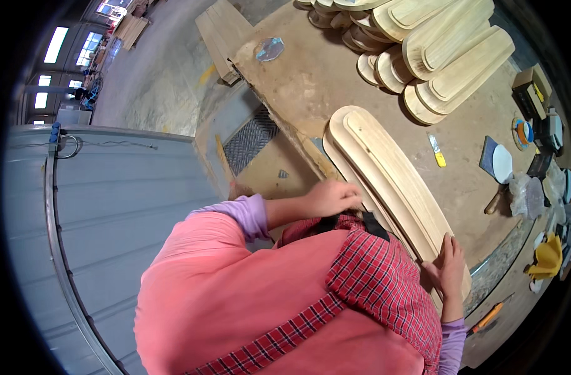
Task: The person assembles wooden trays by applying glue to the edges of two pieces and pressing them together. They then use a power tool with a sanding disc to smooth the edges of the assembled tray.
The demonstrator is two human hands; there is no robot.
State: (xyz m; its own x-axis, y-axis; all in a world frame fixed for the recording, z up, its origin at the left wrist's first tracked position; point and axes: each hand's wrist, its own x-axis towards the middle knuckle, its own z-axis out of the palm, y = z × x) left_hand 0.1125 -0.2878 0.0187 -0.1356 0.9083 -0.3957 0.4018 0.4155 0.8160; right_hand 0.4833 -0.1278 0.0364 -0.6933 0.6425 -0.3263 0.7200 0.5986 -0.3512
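With right fingers (450, 247) spread open on the near end of the board (395, 161), along the edge of the worktop (301, 84). With left fingers (350, 195) curled by its left side; cannot tell whether gripping anything.

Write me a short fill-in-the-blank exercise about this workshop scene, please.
1. The hand resting near the lower end of the long pale board is the ____ one.
2. The small flat tool on the table has a handle coloured ____.
3. The rounded pieces piled beyond the board are made of ____.

Missing words: right; yellow; wood.
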